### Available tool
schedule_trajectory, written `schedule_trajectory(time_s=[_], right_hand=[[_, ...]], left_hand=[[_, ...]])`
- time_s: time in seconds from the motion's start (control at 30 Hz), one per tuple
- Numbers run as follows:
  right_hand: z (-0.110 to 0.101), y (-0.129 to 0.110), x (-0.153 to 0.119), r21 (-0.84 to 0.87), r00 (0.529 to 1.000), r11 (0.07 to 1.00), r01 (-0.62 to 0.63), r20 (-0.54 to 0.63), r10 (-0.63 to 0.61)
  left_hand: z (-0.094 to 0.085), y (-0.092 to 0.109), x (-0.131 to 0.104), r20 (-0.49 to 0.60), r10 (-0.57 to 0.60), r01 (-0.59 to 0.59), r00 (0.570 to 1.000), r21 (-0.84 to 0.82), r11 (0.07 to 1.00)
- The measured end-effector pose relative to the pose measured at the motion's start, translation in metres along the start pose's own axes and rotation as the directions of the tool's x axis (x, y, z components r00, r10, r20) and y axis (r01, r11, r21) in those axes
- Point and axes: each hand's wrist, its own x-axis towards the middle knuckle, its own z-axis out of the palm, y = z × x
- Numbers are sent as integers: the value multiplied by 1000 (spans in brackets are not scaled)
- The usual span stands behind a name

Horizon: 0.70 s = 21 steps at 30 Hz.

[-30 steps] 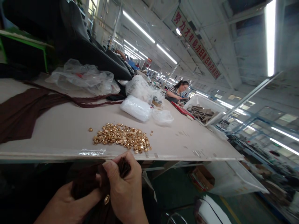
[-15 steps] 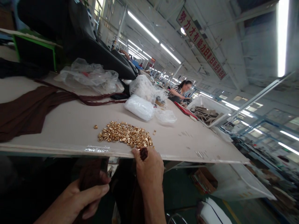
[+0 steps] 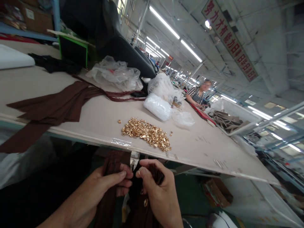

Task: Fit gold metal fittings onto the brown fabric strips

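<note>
Below the table's front edge, my left hand (image 3: 106,185) is closed around a dark brown fabric strip (image 3: 111,164). My right hand (image 3: 158,186) is curled on a bunched end of brown fabric (image 3: 156,174). At its thumb tip a small gold glint shows, too small to make out fully. Under the right palm hangs a small gold metal piece (image 3: 145,202) against the dark cloth. A heap of small gold metal pieces (image 3: 146,133) lies on the table just beyond my hands. One loose gold piece (image 3: 119,121) sits left of it.
Brown fabric strips (image 3: 64,104) overhang the left part of the table (image 3: 190,155). Behind the heap lie a white plastic packet (image 3: 157,107) and clear bags (image 3: 116,74). A person (image 3: 198,95) works beyond, near a white bin (image 3: 249,118) of straps. A carton (image 3: 219,191) stands beneath.
My right hand has left the heap's edge and come down and back beside my left hand. The left hand still grips brown fabric. The view has swung left.
</note>
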Motion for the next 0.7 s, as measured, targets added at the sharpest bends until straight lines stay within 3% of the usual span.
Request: schedule_trajectory(time_s=[0.13,0.23,0.33,0.53,0.7], right_hand=[[13,3,-5,250,995,963,-99,44,91],[19,2,-1,314,995,945,-90,70,71],[24,4,2,350,997,934,-69,53,54],[32,9,6,293,998,956,8,-55,9],[32,15,8,139,985,985,104,-152,-82]], left_hand=[[-1,1,-1,2,54,-54,999,98,994],[-4,-2,0,14,90,-91,996,197,976],[-6,-5,1,40,50,-56,998,175,983],[-3,6,-11,60,14,-15,998,21,1000],[-2,12,-16,99,-55,62,994,-64,996]])
